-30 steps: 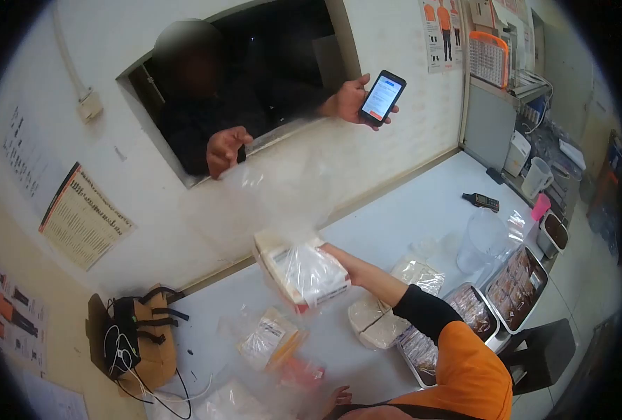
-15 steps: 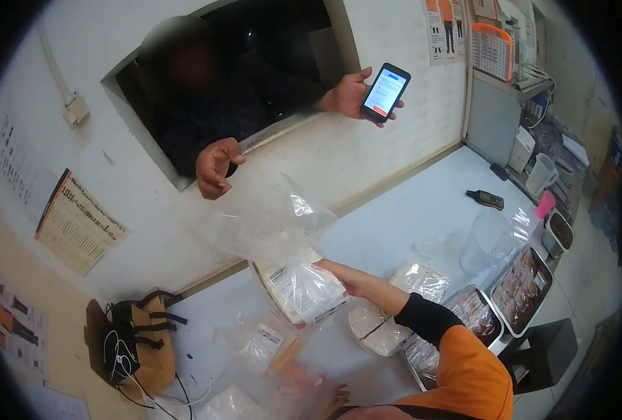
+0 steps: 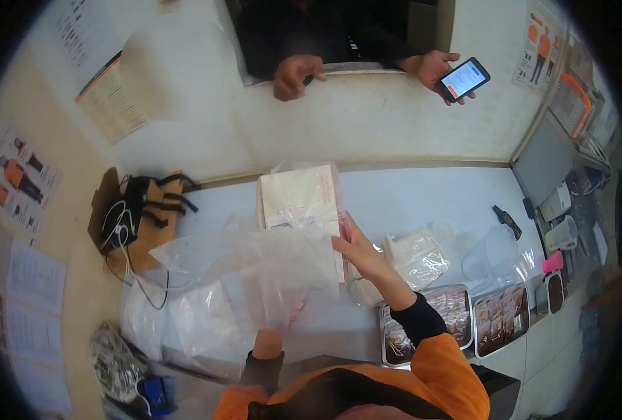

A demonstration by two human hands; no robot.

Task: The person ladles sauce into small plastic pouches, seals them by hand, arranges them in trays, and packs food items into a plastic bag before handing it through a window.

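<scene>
My right hand (image 3: 361,248) grips the right side of a cream, box-shaped package (image 3: 293,192) with a printed label, its thumb on the near side. Clear plastic wraps the package, and a loose length of this bag (image 3: 276,262) spreads towards me and to the left. Behind that film, my left hand (image 3: 269,337) reaches up from below; its fingers are hidden. To the right of the package, wrapped white packs (image 3: 416,255) lie on the pale table (image 3: 388,196). More clear plastic bags (image 3: 202,318) with whitish contents lie to the left.
Beyond the table, a person at the wall opening holds a phone (image 3: 465,79). Metal trays (image 3: 476,318) of wrapped items stand at right, near a clear plastic container (image 3: 493,253) and a black handheld device (image 3: 507,220). A cardboard box (image 3: 143,245) with black straps and cables stands left.
The view has swung left and down. My right hand has turned the package, and its loose plastic now faces me. My left forearm has come up behind the plastic.
</scene>
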